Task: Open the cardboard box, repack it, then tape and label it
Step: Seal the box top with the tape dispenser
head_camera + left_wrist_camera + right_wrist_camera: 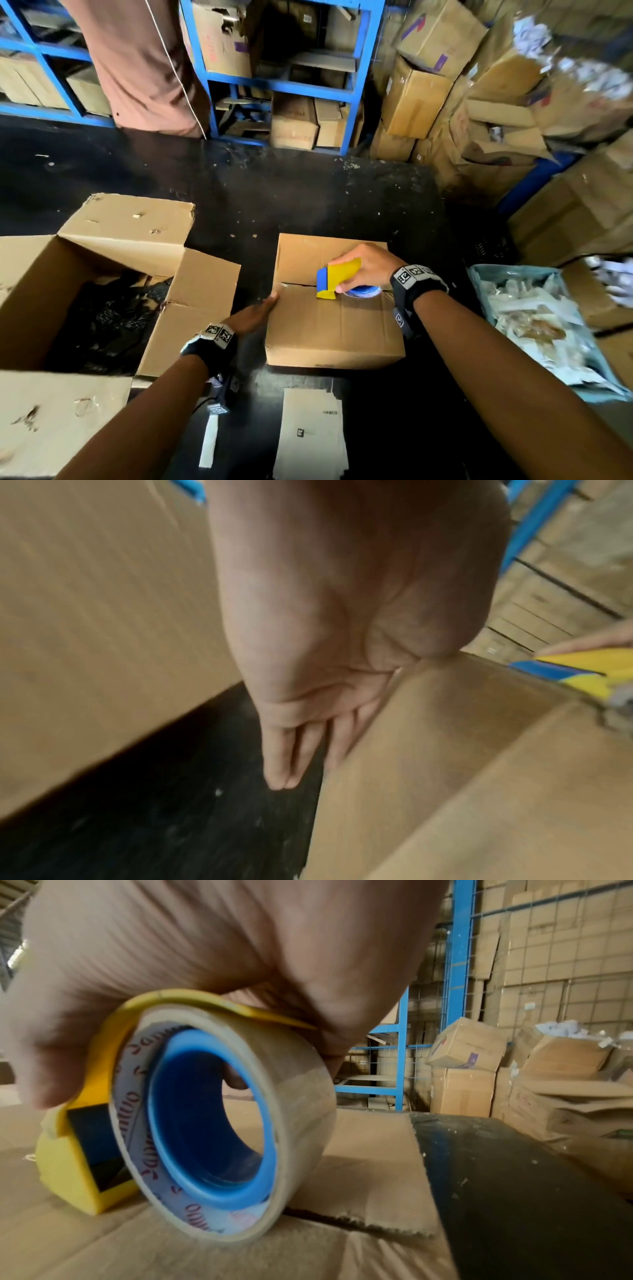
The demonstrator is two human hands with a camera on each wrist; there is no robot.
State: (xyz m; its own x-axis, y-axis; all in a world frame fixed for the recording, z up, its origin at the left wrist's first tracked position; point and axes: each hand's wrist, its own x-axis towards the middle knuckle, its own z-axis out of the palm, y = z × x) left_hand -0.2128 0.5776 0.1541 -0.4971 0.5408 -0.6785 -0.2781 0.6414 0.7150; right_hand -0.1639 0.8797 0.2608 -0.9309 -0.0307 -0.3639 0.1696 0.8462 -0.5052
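Observation:
A small closed cardboard box point(329, 322) sits on the black table point(308, 192), its top flaps meeting at a seam. My right hand point(368, 265) grips a yellow and blue tape dispenser point(337, 279) with a clear tape roll point(219, 1123), resting on the seam near the box's right side. My left hand point(255, 313) lies flat with straight fingers point(301, 745) against the box's left side, the thumb up on the top edge. In the left wrist view the dispenser point(578, 674) shows at the far right.
A large open cardboard box point(102, 291) with dark contents stands at the left. Flat printed sheets point(310, 435) and a paper strip point(209, 442) lie at the front edge. A blue bin point(541, 329) of packets stands right. Blue shelving point(281, 82), stacked cartons and a person's torso point(144, 65) are behind.

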